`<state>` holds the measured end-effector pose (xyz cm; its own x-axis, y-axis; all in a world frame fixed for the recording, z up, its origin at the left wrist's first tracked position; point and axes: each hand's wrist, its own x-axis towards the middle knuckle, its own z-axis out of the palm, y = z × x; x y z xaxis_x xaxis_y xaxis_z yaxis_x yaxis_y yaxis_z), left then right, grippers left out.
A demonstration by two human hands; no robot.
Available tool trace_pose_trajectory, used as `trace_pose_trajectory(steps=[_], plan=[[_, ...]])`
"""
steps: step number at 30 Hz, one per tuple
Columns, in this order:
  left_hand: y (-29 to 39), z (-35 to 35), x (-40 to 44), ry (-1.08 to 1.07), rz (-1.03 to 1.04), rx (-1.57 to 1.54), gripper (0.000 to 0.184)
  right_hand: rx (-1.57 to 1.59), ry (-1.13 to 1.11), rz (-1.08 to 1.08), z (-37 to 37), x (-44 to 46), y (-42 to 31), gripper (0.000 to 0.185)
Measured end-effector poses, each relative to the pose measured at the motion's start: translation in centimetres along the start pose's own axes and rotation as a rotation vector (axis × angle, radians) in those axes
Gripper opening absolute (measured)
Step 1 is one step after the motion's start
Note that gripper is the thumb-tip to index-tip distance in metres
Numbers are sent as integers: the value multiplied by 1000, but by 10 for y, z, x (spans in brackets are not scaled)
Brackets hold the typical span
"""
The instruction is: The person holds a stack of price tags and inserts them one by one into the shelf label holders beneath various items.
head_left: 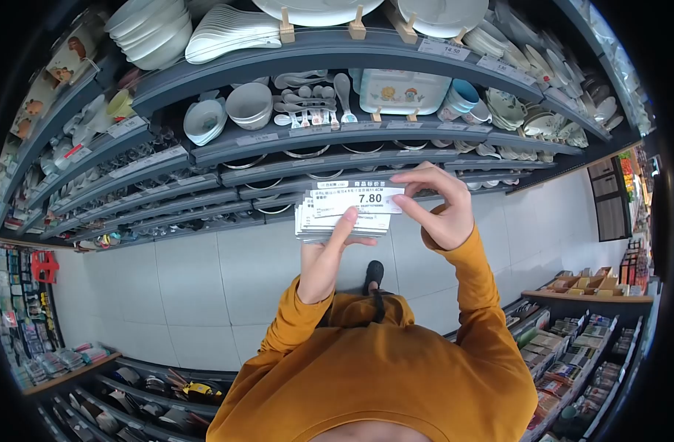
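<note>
Left hand (pixel 324 261) and right hand (pixel 446 210) meet at a stack of price labels (pixel 305 228), held up in front of the person's body, over the tiled floor (pixel 193 283). From where I'm standing, the left hand has the stack properly gripped, coming at it from the near side with the thumb laid across the upper face and fingers showing underneath. Its hold falls around the middle of the near edge.

On top lies a label printed 7.80 (pixel 368 199), set a little askew of those below. Its long axis runs left to right across the body, roughly along the line of the shelf (pixel 212 152) opposite, and its print is the right way up for the person.

What matters most is that right-hand short end. The right hand is the nearer one there, forefinger by the upper corner and thumb at the edge just below, the two tips a little apart. I can't tell whether they pinch the top label or merely touch it. The left end of the stack juts out, with no fingers on it.

Beyond, well apart from both hands, sit bowls (pixel 248 107) and spoons (pixel 343 99).
</note>
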<state>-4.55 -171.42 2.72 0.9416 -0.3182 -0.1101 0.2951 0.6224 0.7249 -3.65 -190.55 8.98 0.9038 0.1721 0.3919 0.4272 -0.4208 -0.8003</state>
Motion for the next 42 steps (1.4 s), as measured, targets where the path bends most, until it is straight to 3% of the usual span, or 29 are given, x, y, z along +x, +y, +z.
trace_pose_trajectory(steps=[16, 33, 42], plan=[[-15, 33, -7, -82, -23, 53, 26, 38, 147, 22, -37, -38, -3, 25], [-183, 232, -6, -97, -108, 129, 31, 146, 193, 104, -247, -171, 73, 26], [-233, 292, -1, -121, -150, 169, 33, 175, 337, 110, -314, -213, 104, 23]])
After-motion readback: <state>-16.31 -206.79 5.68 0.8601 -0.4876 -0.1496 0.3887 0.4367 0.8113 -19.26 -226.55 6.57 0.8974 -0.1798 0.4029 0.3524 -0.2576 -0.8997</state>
